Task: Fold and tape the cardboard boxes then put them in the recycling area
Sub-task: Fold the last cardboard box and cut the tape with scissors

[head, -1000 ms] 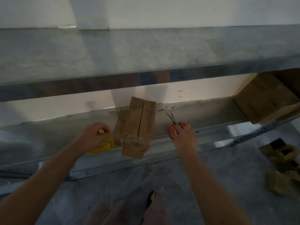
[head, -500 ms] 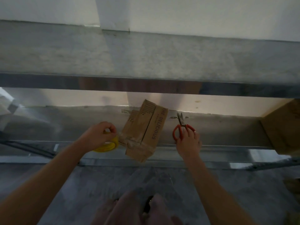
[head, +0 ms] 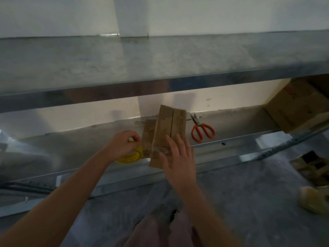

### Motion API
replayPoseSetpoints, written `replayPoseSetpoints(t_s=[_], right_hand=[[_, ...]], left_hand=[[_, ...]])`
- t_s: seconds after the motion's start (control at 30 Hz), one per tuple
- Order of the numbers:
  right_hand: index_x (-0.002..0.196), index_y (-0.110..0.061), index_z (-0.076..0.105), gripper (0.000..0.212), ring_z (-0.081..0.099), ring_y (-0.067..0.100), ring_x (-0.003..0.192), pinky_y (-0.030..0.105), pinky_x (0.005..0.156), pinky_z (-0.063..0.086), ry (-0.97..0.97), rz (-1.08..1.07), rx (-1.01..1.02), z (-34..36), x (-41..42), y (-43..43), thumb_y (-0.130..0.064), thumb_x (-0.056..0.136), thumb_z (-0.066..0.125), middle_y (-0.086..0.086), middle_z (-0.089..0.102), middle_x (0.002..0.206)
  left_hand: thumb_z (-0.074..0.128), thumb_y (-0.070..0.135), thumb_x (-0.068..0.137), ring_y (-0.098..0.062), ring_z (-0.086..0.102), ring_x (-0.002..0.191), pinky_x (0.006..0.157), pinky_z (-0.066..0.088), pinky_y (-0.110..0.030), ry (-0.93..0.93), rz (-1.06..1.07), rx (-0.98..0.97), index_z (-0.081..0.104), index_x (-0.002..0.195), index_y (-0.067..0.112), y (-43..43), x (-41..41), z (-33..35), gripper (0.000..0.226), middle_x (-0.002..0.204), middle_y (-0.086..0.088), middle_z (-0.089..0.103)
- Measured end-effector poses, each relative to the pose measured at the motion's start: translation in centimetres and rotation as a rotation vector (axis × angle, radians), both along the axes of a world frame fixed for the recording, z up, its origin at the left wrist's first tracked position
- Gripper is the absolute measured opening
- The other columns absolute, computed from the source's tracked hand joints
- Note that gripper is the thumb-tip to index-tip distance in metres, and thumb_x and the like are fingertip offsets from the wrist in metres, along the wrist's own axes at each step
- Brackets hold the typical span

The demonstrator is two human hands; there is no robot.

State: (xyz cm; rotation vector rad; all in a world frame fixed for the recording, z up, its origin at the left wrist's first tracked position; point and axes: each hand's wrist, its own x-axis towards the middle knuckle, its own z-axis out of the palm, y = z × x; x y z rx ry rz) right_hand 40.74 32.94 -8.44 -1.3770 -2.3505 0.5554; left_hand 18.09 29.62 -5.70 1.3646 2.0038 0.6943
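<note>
Tape roll sat pinched in the left hand; the right hand, spread flat, pressed the folded box (rubbing the strip down firmly would seal it).

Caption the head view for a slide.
Right hand spread over folded brown cardboard box, left hand gripping yellow tape roll, orange-handled scissors lying on metal shelf.

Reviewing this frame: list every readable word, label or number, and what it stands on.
"DELICIO": lengthwise on the folded cardboard box; its end hidden under the right hand, letters before it unclear.
Dark print on that box's left panels: too blurred.
Marks on the large box at right: unreadable.
Yellow tape roll, scissors: no text seen.
</note>
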Motion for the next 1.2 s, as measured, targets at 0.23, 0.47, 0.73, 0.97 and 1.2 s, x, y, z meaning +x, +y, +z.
replayPoseSetpoints(t_s=[0.23, 0.47, 0.73, 0.97, 1.2], right_hand=[[0.136, -0.037, 0.056, 0.055, 0.014, 0.02, 0.15, 0.049, 0.117, 0.029, 0.316, -0.36, -0.121, -1.5, -5.4, -1.2, -0.059, 0.086, 0.062, -0.005, 0.034, 0.157], [0.129, -0.041, 0.061, 0.061, 0.017, 0.021, 0.148, 0.056, 0.11, 0.032, 0.229, -0.418, -0.001, -2.8, -7.5, -1.1, -0.058, 0.073, 0.075, -0.003, 0.037, 0.153], [0.125, -0.04, 0.064, 0.055, 0.026, 0.027, 0.145, 0.057, 0.107, 0.037, 0.221, -0.371, 0.12, -4.1, -6.9, -0.4, -0.051, 0.073, 0.076, 0.001, 0.044, 0.148], [0.126, -0.036, 0.065, 0.055, 0.03, 0.032, 0.142, 0.06, 0.105, 0.037, 0.197, -0.315, 0.178, -4.8, -5.4, 1.3, -0.05, 0.074, 0.077, 0.004, 0.046, 0.147], [0.127, -0.033, 0.064, 0.057, 0.029, 0.032, 0.141, 0.059, 0.105, 0.035, 0.19, -0.304, 0.222, -4.6, -5.6, 1.3, -0.062, 0.078, 0.058, 0.008, 0.048, 0.146]], left_hand=[[0.068, 0.013, 0.085, 0.0, 0.052, 0.071, 0.066, 0.04, -0.015, -0.028, -0.03, 0.014, 0.07, 0.087, 0.012, -0.6, -1.0, -0.6, 0.003, 0.091, 0.001, 0.066], [0.068, 0.013, 0.084, 0.005, 0.052, 0.065, 0.063, 0.038, -0.009, -0.03, -0.019, 0.014, 0.069, 0.083, 0.017, -0.4, -2.0, -1.9, 0.004, 0.088, 0.004, 0.066], [0.061, 0.025, 0.088, -0.013, 0.056, 0.085, 0.077, 0.049, -0.034, 0.19, -0.213, 0.022, 0.061, 0.086, 0.028, 0.8, -2.0, -3.4, 0.004, 0.093, 0.01, 0.057], [0.062, 0.021, 0.088, -0.016, 0.057, 0.088, 0.078, 0.048, -0.035, 0.278, -0.038, -0.026, 0.061, 0.087, 0.027, -1.6, -8.9, -4.6, 0.007, 0.098, 0.009, 0.058], [0.066, 0.009, 0.084, -0.026, 0.059, 0.078, 0.069, 0.051, -0.039, 0.383, 0.062, 0.1, 0.062, 0.084, 0.017, -5.2, -9.9, -6.3, 0.009, 0.099, 0.001, 0.059]])
